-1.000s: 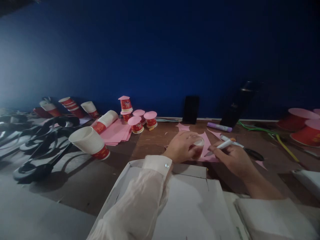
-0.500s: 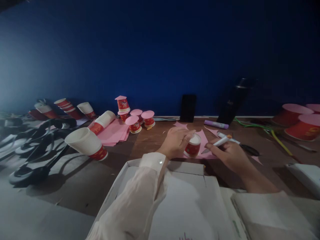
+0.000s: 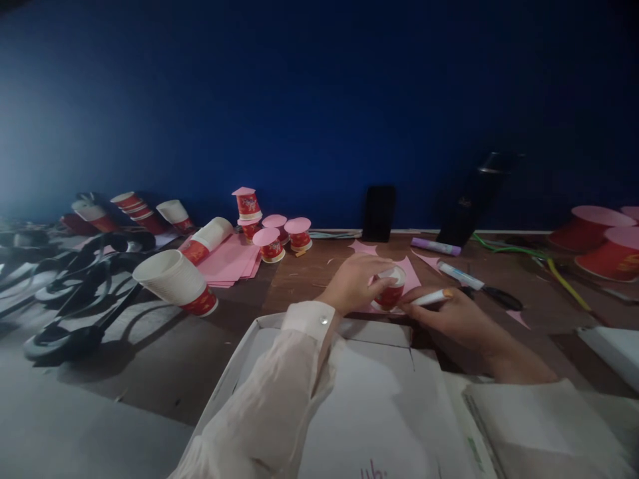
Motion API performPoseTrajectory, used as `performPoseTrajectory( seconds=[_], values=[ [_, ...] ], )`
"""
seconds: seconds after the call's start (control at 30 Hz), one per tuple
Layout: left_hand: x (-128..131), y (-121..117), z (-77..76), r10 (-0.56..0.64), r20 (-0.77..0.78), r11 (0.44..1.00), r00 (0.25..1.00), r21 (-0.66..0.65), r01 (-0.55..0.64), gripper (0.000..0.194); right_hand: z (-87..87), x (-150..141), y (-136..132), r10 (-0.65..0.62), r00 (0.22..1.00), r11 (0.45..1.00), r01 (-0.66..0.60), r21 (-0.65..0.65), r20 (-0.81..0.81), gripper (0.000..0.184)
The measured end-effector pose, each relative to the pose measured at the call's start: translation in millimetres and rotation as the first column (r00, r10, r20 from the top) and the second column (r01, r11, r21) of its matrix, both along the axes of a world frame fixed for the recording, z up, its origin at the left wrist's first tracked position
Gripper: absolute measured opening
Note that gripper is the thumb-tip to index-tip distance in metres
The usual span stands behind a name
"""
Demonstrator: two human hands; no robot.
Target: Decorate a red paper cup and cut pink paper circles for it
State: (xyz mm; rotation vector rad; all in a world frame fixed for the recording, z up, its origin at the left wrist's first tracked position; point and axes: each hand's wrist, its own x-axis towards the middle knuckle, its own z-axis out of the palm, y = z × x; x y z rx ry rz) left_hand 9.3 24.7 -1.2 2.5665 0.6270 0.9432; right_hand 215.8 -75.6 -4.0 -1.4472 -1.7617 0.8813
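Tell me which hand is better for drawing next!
Probably the right hand: it holds the white pen beside the red cup, while the left hand steadies that cup on the pink paper.

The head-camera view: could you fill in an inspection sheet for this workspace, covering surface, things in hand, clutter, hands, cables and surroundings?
Surface: brown tabletop, dotted with small pale bits.
Things in hand: red cup over pink paper; white pen.
Clutter: tilted cup stack, pink sheets and pink-topped cups to the left; purple tube beyond the hands.
Hands: left hand holds the red cup; right hand grips the pen, its tip not clearly visible.
Cables: green-and-yellow cord at right.
Surroundings: dark blue wall behind; leaning black bottle in front of it.
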Motion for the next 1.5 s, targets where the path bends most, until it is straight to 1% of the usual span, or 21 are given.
performPoseTrajectory(
  seconds=[0.2,0.43,0.6,0.77,1.0,1.17,1.37,1.5],
  values=[
    [1,-4,4.3,0.029,-0.055,0.999,0.998,-0.018,-0.030,0.028,-4.5,-6,-4,0.025,0.989,0.995,-0.038,-0.089,-0.143,0.038],
    [0,-7,10.7,0.017,-0.080,1.000,0.997,-0.002,-0.017,0.028,-10.4,-5,-4,0.035,0.980,0.991,-0.060,-0.123,-0.198,0.046],
    [1,-8,12.8,0.005,-0.096,1.000,0.995,0.007,-0.005,0.026,-6.9,-4,-3,0.050,0.986,0.990,-0.070,-0.122,-0.161,0.047],
    [2,-8,9.8,0.014,-0.100,0.999,0.995,0.033,-0.011,0.025,-2.0,-5,-5,0.031,0.983,0.995,-0.047,-0.086,-0.178,0.047],
    [2,-8,3.9,0.046,-0.062,0.998,0.997,0.037,-0.044,0.034,-4.2,-4,-4,0.020,0.991,0.996,-0.030,-0.080,-0.131,0.046],
    [2,-7,1.6,0.041,-0.036,0.999,0.998,0.034,-0.040,0.037,-4.1,-5,-4,0.008,0.995,0.998,-0.013,-0.055,-0.099,0.043],
    [3,-8,1.4,0.046,-0.029,0.999,0.999,0.030,-0.045,0.036,-5.1,-4,-3,0.015,0.998,0.999,-0.018,-0.044,-0.063,0.039],
    [4,-8,1.0,0.047,-0.042,0.998,0.998,0.038,-0.046,0.036,-6.7,-3,-2,0.030,0.997,0.999,-0.033,-0.035,-0.072,0.039]
  ],
)
